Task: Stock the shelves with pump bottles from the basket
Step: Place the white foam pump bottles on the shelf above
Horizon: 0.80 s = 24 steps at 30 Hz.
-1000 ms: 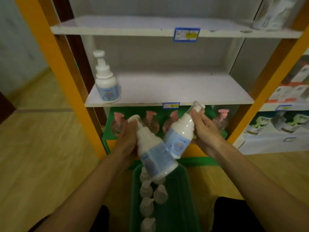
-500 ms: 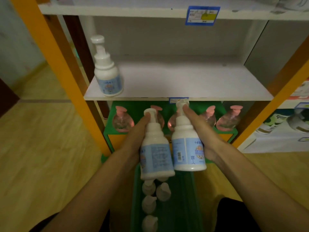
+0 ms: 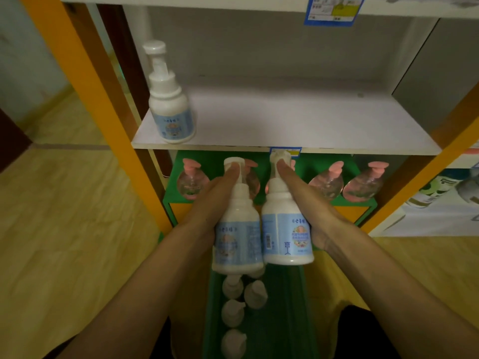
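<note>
My left hand (image 3: 207, 203) grips a white pump bottle with a blue label (image 3: 238, 239), held upright, forefinger on its pump head. My right hand (image 3: 308, 203) grips a second white pump bottle (image 3: 285, 234) the same way. The two bottles touch side by side, just below the front edge of the white middle shelf (image 3: 298, 120). One matching bottle (image 3: 169, 104) stands at the shelf's left front corner. Under my hands the green basket (image 3: 285, 320) holds several more white pump bottles (image 3: 233, 309).
Round clear bottles with pink pumps (image 3: 326, 183) stand on a green stand (image 3: 368, 203) below the shelf. Orange uprights (image 3: 85, 81) frame the shelf on both sides. A blue price tag (image 3: 334, 10) hangs on the upper shelf. Wooden floor lies to the left.
Both bottles went from tilted to upright and came together side by side. My view has closed in on the shelf; the hands hold much the same place as half a second ago.
</note>
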Each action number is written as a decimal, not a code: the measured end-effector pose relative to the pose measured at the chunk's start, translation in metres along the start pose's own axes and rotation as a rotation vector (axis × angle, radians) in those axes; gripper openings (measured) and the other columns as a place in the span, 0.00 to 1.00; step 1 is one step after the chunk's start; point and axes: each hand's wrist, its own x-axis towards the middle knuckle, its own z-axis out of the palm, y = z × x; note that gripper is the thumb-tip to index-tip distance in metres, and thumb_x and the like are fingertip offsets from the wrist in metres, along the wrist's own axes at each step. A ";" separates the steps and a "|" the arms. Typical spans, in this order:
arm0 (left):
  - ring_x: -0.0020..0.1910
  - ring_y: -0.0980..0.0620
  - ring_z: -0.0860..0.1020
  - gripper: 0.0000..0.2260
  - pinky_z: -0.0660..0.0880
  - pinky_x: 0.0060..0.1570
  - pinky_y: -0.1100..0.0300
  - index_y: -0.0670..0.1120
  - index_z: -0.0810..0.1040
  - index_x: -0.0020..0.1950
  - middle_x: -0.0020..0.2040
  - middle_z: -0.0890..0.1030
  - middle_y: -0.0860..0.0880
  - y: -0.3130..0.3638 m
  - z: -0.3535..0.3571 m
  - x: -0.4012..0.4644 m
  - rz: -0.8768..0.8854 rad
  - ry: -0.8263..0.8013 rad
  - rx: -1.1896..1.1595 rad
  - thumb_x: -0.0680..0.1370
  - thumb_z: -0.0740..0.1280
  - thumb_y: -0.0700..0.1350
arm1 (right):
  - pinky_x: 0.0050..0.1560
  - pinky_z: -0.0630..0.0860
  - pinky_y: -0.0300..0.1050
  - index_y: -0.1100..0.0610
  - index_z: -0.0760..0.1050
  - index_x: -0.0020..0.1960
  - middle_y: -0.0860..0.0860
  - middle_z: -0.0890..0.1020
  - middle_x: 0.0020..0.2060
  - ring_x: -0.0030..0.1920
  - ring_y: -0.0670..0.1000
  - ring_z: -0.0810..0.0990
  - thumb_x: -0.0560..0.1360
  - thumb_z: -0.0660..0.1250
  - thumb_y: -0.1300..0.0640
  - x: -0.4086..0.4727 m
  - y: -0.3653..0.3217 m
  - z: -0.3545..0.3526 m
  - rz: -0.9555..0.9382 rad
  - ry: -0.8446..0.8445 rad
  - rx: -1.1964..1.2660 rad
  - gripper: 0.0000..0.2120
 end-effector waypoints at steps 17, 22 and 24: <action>0.53 0.44 0.81 0.26 0.79 0.54 0.44 0.49 0.73 0.65 0.57 0.80 0.43 0.010 -0.041 -0.010 0.037 0.284 -0.103 0.72 0.66 0.63 | 0.48 0.81 0.53 0.55 0.76 0.48 0.57 0.83 0.40 0.40 0.56 0.83 0.61 0.73 0.38 -0.006 -0.006 0.045 -0.130 0.133 0.041 0.25; 0.51 0.41 0.81 0.28 0.78 0.54 0.41 0.49 0.77 0.59 0.55 0.81 0.39 0.013 -0.053 -0.011 0.068 0.291 -0.142 0.68 0.65 0.67 | 0.32 0.79 0.41 0.55 0.74 0.44 0.53 0.82 0.31 0.30 0.49 0.82 0.69 0.71 0.43 -0.004 -0.031 0.066 -0.267 0.173 0.041 0.16; 0.50 0.40 0.81 0.29 0.79 0.53 0.41 0.47 0.78 0.58 0.54 0.81 0.38 0.013 -0.057 -0.008 0.069 0.284 -0.155 0.67 0.65 0.67 | 0.35 0.80 0.43 0.54 0.72 0.44 0.53 0.81 0.33 0.31 0.50 0.82 0.69 0.71 0.42 0.001 -0.047 0.077 -0.306 0.198 0.026 0.17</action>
